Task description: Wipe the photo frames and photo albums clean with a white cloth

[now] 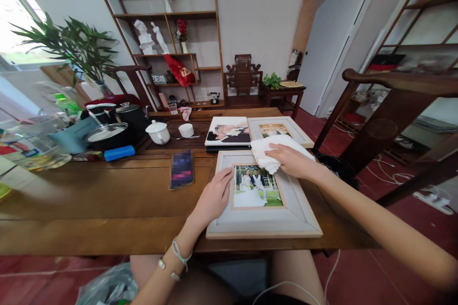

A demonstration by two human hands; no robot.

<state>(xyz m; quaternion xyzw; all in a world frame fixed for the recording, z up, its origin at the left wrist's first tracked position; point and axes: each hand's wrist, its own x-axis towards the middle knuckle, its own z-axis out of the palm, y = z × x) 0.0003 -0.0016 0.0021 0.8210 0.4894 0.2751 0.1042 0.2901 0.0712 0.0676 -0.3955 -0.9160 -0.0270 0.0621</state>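
Note:
A white picture frame (265,228) with a photo of two people (255,186) in its middle lies flat at the table's front edge. My left hand (214,196) rests on the frame's left side, fingers stretched out toward the photo. Under my right hand (286,156) is a white cloth (265,150), bunched against the frame's upper right part; the fingers press on it and their undersides are hidden. Just behind stand a photo album (229,126) with a picture on its cover and a second white picture frame (298,129), which the cloth partly covers.
On the wooden table (107,200) a phone (182,170) with a blurred screen lies left of the frame. Farther left are a blue box (119,153), a white lidded cup (158,132), a black kettle (131,119) and a pan. A dark wooden chair (379,124) stands at the right.

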